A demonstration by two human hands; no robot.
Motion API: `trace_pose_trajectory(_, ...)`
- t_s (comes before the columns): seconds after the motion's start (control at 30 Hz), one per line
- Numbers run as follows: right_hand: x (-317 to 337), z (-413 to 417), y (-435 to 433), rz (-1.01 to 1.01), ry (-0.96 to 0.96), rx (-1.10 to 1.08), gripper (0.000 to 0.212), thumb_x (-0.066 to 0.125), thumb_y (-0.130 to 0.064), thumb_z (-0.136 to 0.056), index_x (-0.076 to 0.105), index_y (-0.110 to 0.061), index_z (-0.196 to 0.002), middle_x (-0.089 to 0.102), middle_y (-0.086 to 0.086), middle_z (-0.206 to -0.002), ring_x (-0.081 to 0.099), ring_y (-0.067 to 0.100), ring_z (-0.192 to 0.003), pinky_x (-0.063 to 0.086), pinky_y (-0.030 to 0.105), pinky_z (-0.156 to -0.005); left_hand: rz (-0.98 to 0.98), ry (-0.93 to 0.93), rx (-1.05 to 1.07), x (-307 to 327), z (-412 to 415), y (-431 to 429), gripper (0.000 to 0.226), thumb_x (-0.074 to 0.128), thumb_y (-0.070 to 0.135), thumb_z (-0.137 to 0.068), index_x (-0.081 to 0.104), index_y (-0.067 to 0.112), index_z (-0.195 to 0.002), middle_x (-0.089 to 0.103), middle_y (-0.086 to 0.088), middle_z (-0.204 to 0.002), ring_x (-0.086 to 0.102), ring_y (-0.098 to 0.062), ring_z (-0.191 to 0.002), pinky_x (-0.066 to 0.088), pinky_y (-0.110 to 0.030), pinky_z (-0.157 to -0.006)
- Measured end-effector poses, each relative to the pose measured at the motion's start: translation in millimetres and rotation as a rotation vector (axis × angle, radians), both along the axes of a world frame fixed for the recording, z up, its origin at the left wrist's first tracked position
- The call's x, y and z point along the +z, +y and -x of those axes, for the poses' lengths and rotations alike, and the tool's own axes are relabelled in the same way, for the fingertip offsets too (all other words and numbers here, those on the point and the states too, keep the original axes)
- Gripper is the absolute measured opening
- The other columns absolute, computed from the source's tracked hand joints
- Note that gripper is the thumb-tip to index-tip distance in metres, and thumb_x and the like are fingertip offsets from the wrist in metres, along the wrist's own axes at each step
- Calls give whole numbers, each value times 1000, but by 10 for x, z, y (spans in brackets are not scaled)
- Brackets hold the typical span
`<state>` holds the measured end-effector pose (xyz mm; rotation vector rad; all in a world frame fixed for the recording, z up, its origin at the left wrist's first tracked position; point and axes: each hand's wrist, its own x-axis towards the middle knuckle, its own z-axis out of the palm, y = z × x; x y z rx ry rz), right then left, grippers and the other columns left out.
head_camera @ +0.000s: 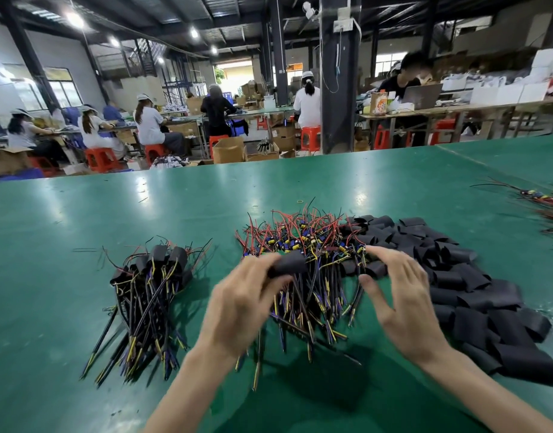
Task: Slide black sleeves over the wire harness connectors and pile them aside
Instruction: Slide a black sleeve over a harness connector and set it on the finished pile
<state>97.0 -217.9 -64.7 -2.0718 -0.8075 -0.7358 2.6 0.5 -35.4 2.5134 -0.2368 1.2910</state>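
My left hand (pixel 240 304) pinches a black sleeve (pixel 289 264) on a wire harness, just above the middle heap of bare harnesses (pixel 312 245) with red, black, yellow and blue wires. My right hand (pixel 397 295) hovers with fingers spread and relaxed at the right edge of that heap, holding nothing. A big spread of loose black sleeves (pixel 456 282) lies under and to the right of it. On the left sits a pile of sleeved harnesses (pixel 150 292). Both hands are motion-blurred.
Everything lies on a green table (pixel 81 229). Another bunch of red and black wires (pixel 547 204) lies at the far right edge. A small rubber band (pixel 300 201) sits behind the heap. People work at benches beyond the table's far edge.
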Motion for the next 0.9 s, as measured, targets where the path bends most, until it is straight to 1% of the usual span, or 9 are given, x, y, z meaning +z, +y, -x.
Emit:
trace_pose_trajectory(0.1,-50,-103,-79,7,24,-108,38,53,-26,-88,51,-15,-125,56,-2,-117,45,19,-116,26,34,-102,106,-181,233,295,32,385,29,68,22,-85,64,1,-104,68,-11,-90,56,-14,-68,50,-26,-61)
trace_pose_trajectory(0.2,-130,-183,-91,89,47,-170,40,68,-11,-83,54,-13,-121,58,2,-114,49,25,-111,28,34,-96,203,-210,474,517,52,894,29,68,22,-87,62,-3,-102,68,-22,-86,56,-22,-66,47,-31,-58)
trace_pose_trajectory(0.3,-163,-211,-65,206,57,-211,40,72,-10,-78,59,-12,-116,59,3,-111,52,27,-106,35,41,-90,303,-23,749,505,28,1360,39,65,31,-89,62,-6,-102,64,-29,-92,60,-38,-81,50,-47,-71)
trace_pose_trajectory(0.4,-187,-228,-63,313,105,-258,38,68,-16,-81,59,-14,-117,57,2,-113,49,24,-108,33,40,-92,273,285,979,288,41,1584,50,58,45,-90,64,-3,-104,55,-29,-105,46,-41,-104,43,-48,-84)
trace_pose_trajectory(0.47,-190,-238,-78,360,125,-293,37,67,-18,-81,59,-16,-117,56,2,-113,48,24,-109,33,39,-93,258,387,1017,92,60,1606,49,54,47,-91,66,3,-111,51,-28,-112,39,-40,-111,38,-47,-90)
trace_pose_trajectory(0.6,-173,-267,-91,359,140,-325,32,64,-18,-83,58,-16,-114,54,3,-113,47,24,-108,34,39,-92,371,377,1000,-173,58,1580,48,47,46,-95,60,12,-126,50,-29,-116,40,-42,-111,36,-49,-92)
trace_pose_trajectory(0.73,-228,-326,-115,451,162,-441,39,61,-23,-83,56,-15,-121,52,7,-118,45,27,-110,34,40,-92,365,391,1026,-148,0,1506,52,46,47,-94,54,10,-131,46,-31,-122,38,-42,-114,32,-51,-93)
trace_pose_trajectory(0.83,-258,-405,-144,541,200,-522,47,55,-29,-86,48,-18,-131,45,9,-135,39,28,-123,29,43,-100,298,259,1016,-73,-57,1288,57,52,42,-92,44,4,-134,39,-29,-129,30,-39,-120,27,-53,-95)
trace_pose_trajectory(0.9,-279,-493,-175,596,240,-531,50,44,-37,-92,37,-24,-139,31,6,-149,28,26,-134,23,44,-107,245,174,912,-14,-133,1065,51,57,34,-91,47,3,-131,42,-27,-126,33,-39,-118,29,-53,-94)
